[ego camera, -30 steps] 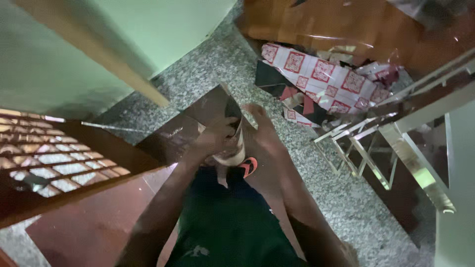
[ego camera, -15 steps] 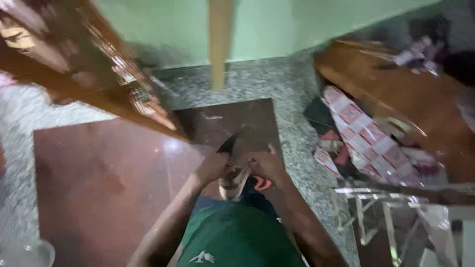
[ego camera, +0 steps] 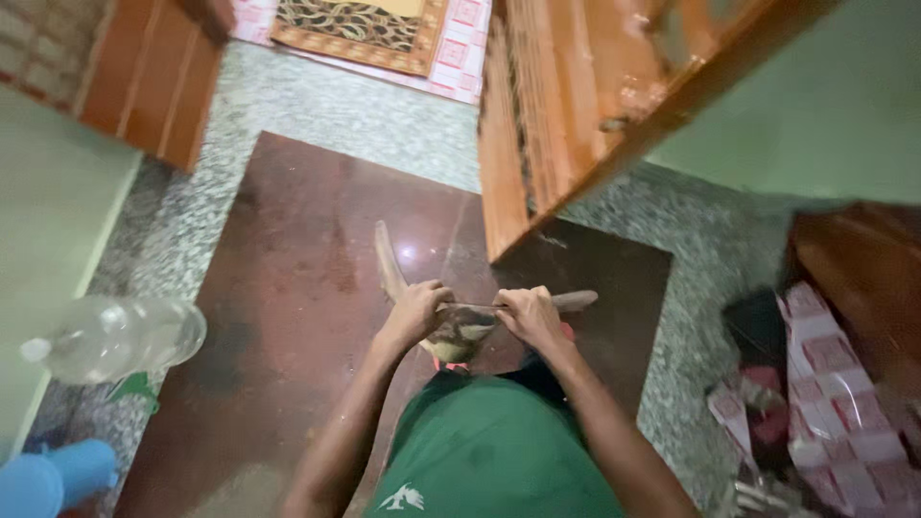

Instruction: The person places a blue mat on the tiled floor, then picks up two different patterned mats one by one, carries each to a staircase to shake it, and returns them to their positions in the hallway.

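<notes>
Speckled stone floor and a dark polished slab (ego camera: 288, 288) lie under a person whose left hand (ego camera: 417, 309) and right hand (ego camera: 528, 315) each grip an end of a thin blade (ego camera: 475, 306), held level above a foot (ego camera: 459, 338).

The floor (ego camera: 288, 115) is speckled grey granite with a large dark reddish-brown polished slab (ego camera: 288, 317) inset at centre frame. A patterned rug (ego camera: 360, 24) lies at the upper edge. Red-and-white patterned sheets (ego camera: 835, 403) lie at the lower right.
</notes>
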